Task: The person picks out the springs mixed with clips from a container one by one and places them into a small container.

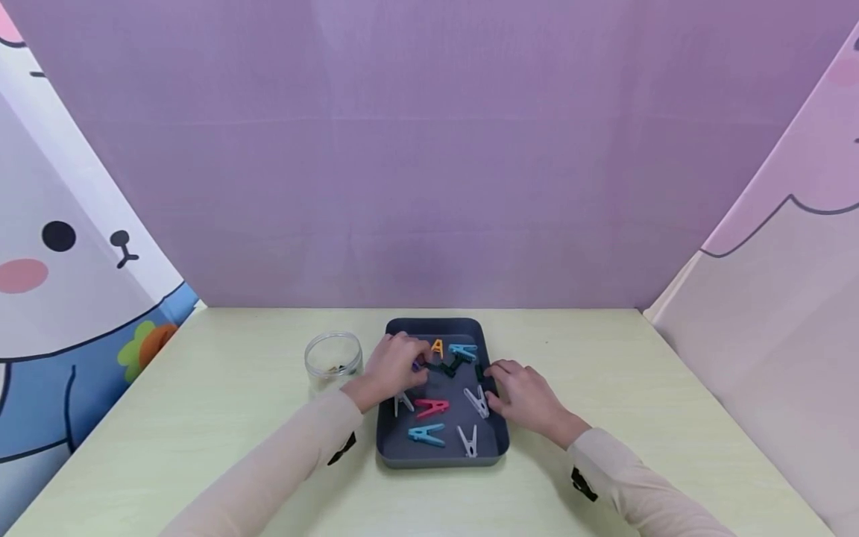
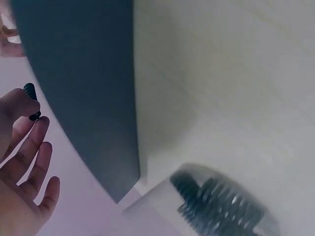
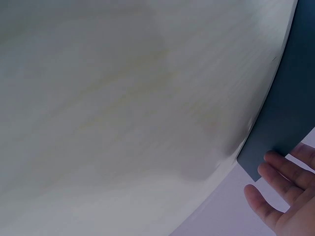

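A dark grey tray (image 1: 443,462) holds plastic clothespins and several dark green pieces (image 1: 451,368). Over its left side, my left hand (image 1: 392,365) pinches a small dark ridged coil (image 2: 30,101) between thumb and index finger, the other fingers spread in the left wrist view. A bit of purple shows by its fingertips in the head view. At the tray's right rim lies my right hand (image 1: 530,395), its fingers (image 3: 280,164) loosely extended against the tray wall. An upright dark green piece (image 1: 479,373) stands just inside that rim, close to the fingertips.
Left of the tray stands a clear jar (image 1: 333,347); dark coils (image 2: 216,206) show inside it. The tray also has an orange clothespin (image 1: 438,347), a red one (image 1: 432,406), a front blue one (image 1: 426,435) and white ones (image 1: 468,443). A purple backdrop (image 1: 429,186) borders the table.
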`<move>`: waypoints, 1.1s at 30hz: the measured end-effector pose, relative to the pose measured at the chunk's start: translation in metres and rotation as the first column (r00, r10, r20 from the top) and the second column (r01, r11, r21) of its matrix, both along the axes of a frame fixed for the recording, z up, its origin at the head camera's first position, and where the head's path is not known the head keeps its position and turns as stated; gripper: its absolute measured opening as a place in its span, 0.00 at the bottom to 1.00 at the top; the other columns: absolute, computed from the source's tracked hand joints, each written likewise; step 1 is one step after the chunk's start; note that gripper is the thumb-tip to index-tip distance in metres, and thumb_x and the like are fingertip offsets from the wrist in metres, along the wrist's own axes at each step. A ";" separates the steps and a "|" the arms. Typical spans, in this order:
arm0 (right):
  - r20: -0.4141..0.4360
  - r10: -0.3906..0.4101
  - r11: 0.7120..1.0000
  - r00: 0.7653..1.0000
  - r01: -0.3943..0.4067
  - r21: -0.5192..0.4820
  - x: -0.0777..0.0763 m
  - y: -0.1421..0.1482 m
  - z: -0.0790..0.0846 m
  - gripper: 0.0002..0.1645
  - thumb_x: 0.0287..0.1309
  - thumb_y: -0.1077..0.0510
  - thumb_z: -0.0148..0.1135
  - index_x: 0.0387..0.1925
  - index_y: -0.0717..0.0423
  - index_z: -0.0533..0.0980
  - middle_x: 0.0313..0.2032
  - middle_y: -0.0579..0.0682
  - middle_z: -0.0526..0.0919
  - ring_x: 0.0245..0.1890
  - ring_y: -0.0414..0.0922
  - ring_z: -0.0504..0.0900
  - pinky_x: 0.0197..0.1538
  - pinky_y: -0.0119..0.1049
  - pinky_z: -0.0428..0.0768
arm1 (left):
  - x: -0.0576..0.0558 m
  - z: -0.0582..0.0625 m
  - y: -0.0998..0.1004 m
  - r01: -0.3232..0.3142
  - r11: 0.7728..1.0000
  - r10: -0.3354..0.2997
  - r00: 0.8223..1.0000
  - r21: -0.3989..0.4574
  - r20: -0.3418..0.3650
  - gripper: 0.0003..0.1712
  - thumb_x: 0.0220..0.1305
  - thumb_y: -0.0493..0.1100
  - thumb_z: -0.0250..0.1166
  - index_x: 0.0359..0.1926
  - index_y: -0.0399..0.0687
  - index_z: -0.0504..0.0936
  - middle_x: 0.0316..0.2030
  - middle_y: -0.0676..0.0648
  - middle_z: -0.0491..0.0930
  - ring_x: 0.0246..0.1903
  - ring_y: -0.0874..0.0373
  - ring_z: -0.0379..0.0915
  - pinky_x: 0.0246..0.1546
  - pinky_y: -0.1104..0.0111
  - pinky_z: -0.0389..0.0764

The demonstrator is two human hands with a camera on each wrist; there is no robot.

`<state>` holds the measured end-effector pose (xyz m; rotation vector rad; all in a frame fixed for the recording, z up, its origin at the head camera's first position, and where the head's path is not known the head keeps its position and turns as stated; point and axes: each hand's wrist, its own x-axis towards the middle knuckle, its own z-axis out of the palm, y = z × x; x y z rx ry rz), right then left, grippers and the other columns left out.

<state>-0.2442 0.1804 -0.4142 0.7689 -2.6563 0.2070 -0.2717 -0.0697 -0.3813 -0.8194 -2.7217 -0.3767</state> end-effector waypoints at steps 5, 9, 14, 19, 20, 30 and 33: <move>-0.004 0.002 1.000 1.000 -0.002 -0.001 0.000 0.000 0.000 0.18 0.49 0.50 0.62 0.42 0.55 0.77 0.44 0.50 0.80 0.43 0.47 0.79 0.42 0.44 0.78 | 0.003 0.013 -0.007 -0.018 1.000 0.018 1.000 -0.004 -0.013 0.08 0.49 0.47 0.68 0.33 0.54 0.81 0.31 0.56 0.82 0.32 0.60 0.69 0.39 0.62 0.70; -0.008 0.007 1.000 1.000 -0.007 -0.003 0.000 0.000 0.000 0.18 0.49 0.50 0.62 0.41 0.55 0.77 0.44 0.50 0.80 0.44 0.46 0.79 0.41 0.44 0.78 | 0.004 0.021 -0.013 -0.048 0.999 0.047 0.999 -0.011 -0.013 0.08 0.49 0.47 0.68 0.32 0.55 0.81 0.30 0.57 0.82 0.34 0.60 0.70 0.43 0.60 0.70; -0.011 0.010 1.000 1.000 -0.010 0.000 0.000 0.000 0.000 0.18 0.49 0.50 0.62 0.41 0.55 0.77 0.44 0.50 0.80 0.44 0.46 0.78 0.41 0.43 0.78 | 0.005 0.030 -0.025 -0.062 0.998 0.062 0.998 0.008 -0.023 0.07 0.48 0.45 0.68 0.31 0.55 0.81 0.28 0.57 0.81 0.33 0.59 0.70 0.43 0.60 0.70; -0.008 0.008 1.000 1.000 -0.008 0.002 0.000 0.001 0.001 0.18 0.49 0.50 0.62 0.42 0.55 0.77 0.44 0.50 0.80 0.44 0.46 0.78 0.41 0.44 0.78 | 0.006 0.038 -0.039 -0.065 0.997 0.067 0.997 0.045 -0.029 0.07 0.48 0.44 0.68 0.32 0.53 0.81 0.28 0.55 0.82 0.32 0.59 0.70 0.41 0.60 0.70; -0.007 0.006 1.000 1.000 -0.006 0.002 0.000 0.001 0.001 0.18 0.49 0.50 0.62 0.42 0.55 0.77 0.44 0.50 0.80 0.45 0.46 0.78 0.41 0.44 0.78 | 0.006 0.039 -0.042 -0.068 0.996 0.069 0.997 0.052 -0.030 0.07 0.48 0.44 0.68 0.32 0.53 0.81 0.28 0.55 0.82 0.32 0.59 0.69 0.40 0.60 0.70; -0.005 -0.001 1.000 1.000 0.001 -0.002 0.000 0.002 0.000 0.19 0.49 0.50 0.62 0.42 0.55 0.77 0.44 0.50 0.80 0.43 0.46 0.79 0.41 0.44 0.78 | 0.011 0.045 -0.073 -0.073 0.989 0.084 0.994 0.128 -0.076 0.06 0.46 0.41 0.67 0.30 0.52 0.81 0.27 0.56 0.82 0.34 0.56 0.73 0.41 0.56 0.69; -0.007 -0.001 1.000 1.000 0.001 -0.001 0.000 0.002 0.000 0.19 0.49 0.50 0.62 0.42 0.55 0.77 0.44 0.50 0.80 0.43 0.46 0.79 0.42 0.44 0.78 | 0.012 0.046 -0.082 -0.088 0.987 0.099 0.992 0.133 -0.081 0.07 0.45 0.41 0.67 0.30 0.51 0.82 0.27 0.55 0.83 0.35 0.54 0.74 0.42 0.54 0.69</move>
